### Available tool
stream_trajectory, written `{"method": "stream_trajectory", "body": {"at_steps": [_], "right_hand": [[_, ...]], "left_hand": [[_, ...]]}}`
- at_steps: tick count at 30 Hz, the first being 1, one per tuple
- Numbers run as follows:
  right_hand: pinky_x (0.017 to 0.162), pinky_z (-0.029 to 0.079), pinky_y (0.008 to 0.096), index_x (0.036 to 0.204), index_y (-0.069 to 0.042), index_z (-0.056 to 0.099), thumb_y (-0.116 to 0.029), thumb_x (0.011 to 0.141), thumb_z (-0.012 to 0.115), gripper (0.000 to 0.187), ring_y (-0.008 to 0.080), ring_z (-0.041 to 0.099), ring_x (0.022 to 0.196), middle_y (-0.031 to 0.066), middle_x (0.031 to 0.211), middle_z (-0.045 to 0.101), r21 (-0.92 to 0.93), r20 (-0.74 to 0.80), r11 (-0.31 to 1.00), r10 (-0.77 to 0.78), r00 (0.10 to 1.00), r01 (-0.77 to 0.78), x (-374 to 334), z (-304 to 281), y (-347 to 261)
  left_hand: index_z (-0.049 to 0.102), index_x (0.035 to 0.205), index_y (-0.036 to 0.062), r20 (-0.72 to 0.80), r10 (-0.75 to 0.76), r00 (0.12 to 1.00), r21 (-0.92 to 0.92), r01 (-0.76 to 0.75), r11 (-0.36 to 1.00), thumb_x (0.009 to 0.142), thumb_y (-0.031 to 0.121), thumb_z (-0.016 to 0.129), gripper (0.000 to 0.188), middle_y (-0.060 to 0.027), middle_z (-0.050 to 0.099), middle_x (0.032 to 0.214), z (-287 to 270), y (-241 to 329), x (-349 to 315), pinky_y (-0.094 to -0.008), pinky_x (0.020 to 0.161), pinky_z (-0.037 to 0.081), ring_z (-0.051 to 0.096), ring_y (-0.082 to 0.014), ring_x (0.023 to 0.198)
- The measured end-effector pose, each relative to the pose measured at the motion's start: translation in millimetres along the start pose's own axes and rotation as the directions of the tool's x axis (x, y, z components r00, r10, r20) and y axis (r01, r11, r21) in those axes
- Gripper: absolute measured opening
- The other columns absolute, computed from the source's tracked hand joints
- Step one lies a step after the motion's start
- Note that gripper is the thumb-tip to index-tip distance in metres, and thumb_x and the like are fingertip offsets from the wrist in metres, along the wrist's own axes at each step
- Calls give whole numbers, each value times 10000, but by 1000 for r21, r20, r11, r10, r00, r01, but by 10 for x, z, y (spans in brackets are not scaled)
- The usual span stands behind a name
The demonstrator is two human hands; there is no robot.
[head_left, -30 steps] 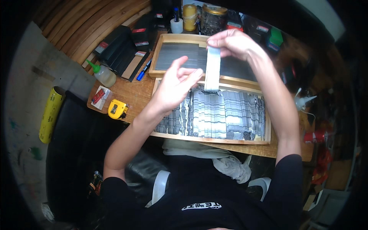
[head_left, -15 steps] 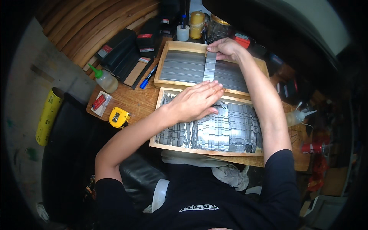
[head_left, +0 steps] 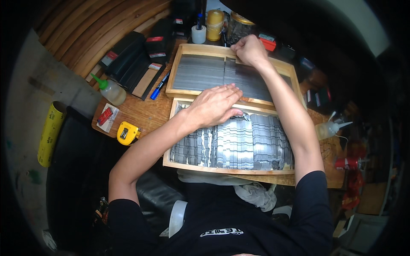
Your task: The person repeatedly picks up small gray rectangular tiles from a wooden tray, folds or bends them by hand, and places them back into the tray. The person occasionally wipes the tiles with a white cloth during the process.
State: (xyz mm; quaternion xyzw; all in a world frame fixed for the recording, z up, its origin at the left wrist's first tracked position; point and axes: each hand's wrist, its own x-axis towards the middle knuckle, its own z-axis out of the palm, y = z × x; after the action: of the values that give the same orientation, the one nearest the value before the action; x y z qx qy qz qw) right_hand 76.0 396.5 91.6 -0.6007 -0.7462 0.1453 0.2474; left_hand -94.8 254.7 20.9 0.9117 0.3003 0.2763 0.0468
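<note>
Two wooden trays lie one behind the other on the table. The far tray (head_left: 170, 91) holds flat, dark grey metal strips (head_left: 198, 73) in rows. A narrow grey strip (head_left: 230, 70) stands out among them, running from the far side toward my left hand. My left hand (head_left: 218, 104) is palm down with fingers stretched out, over the boundary between the trays. My right hand (head_left: 252, 51) is curled closed at the far rim of the far tray; its fingertips are partly hidden. Stacked shiny metal strips (head_left: 235, 145) with uneven edges fill the near tray (head_left: 200, 168).
A yellow tape measure (head_left: 127, 133), a blue marker (head_left: 160, 85) and a green-tipped bottle (head_left: 110, 90) lie or stand at left. Black boxes (head_left: 128, 55) are behind them. A clear bottle (head_left: 329, 129) is at right, and a yellow roll (head_left: 215, 25) stands at the back.
My right hand has curled and shifted slightly away from me; the strip formerly between its fingers now appears lower among the others. My left hand has moved slightly left. The whole view has shifted slightly.
</note>
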Motion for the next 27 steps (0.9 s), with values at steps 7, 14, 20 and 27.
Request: {"method": "stream_trajectory", "body": {"at_steps": [7,14,20,27], "right_hand": [[615,592,237,949,26,742,-174,1041,680,229,102,689,694,56,826,739,247,437,932,136,889,-265,-218,24,90],[479,421,272,968,0,734,-337,1091,588,388,94,519,543,2,704,633,210,471,955,91,877,-211,-70,77,316],[443,306,308,1021,-10,740,-351,1108,539,405,96,375,483,-42,603,508,217,561,950,67,825,-225,-71,146,-214],[543,430,258,1228,-23,726,-336,1104,551,379,76,449,559,-12,771,653,508,464,840,-79,882,-192,-146,102,-371]], "left_hand": [[649,1283,-61,-94,-39,995,38,42,998,995,376,689,525,-237,711,1218,-38,43,-11,-476,1056,539,681,-375,1190],[683,1204,-61,-147,-99,984,-129,80,988,954,229,754,390,-205,736,1067,-56,34,22,-448,948,564,709,-326,1012],[703,1178,-53,-176,-110,978,-162,81,983,949,213,760,357,-194,745,1025,-44,12,50,-436,925,571,717,-319,950],[734,1181,-40,-58,-194,979,-181,181,967,984,246,723,347,-210,753,1090,-207,-48,-5,-426,857,615,740,-321,980]]}}
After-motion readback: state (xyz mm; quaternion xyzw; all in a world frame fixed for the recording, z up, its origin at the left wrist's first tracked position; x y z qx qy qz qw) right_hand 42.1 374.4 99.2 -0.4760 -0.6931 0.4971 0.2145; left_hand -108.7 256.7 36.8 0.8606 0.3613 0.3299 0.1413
